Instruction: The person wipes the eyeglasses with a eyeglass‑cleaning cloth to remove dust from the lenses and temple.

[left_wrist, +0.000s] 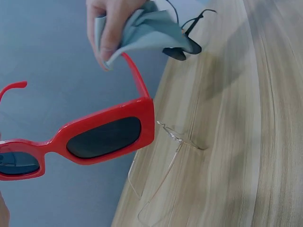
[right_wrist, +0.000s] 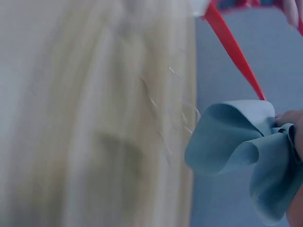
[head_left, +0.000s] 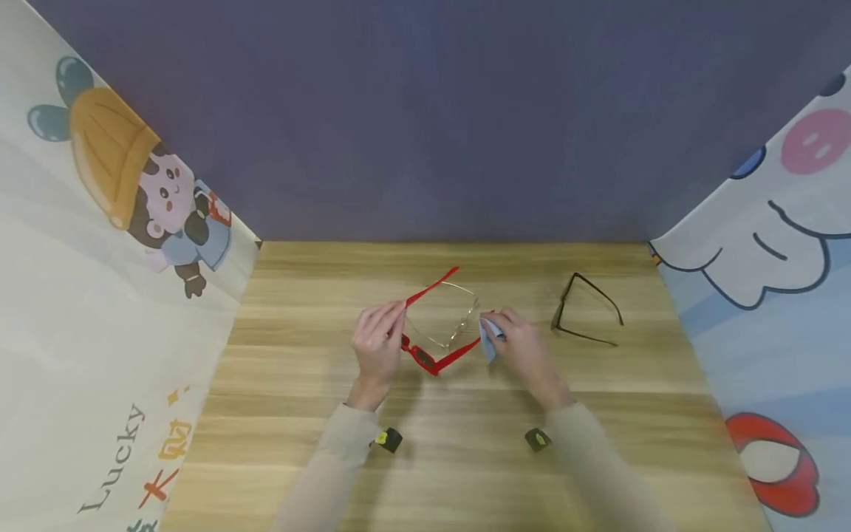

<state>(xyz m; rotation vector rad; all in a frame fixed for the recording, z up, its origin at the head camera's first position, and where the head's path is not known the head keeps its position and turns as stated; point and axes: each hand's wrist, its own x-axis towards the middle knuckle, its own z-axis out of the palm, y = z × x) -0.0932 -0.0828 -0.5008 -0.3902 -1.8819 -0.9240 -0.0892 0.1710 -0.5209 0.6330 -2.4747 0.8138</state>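
My left hand (head_left: 377,343) grips red-framed sunglasses (left_wrist: 147,122) by one side of the front, holding them above the table. Their dark lenses show in the left wrist view, and both temples are unfolded. In my right hand (head_left: 528,355) is a light blue-grey cloth (right_wrist: 222,137), pinched between thumb and fingers around the end of one red temple. The cloth hides that temple's tip in the left wrist view, and its loose folds hang below the fingers.
Thin gold wire-framed glasses (head_left: 463,324) lie on the wood-grain table (head_left: 299,443) beyond the sunglasses. Black-framed glasses (head_left: 564,301) rest to the right, temples open. A dark panel (head_left: 452,125) rises behind; cartoon-printed sheets line both sides.
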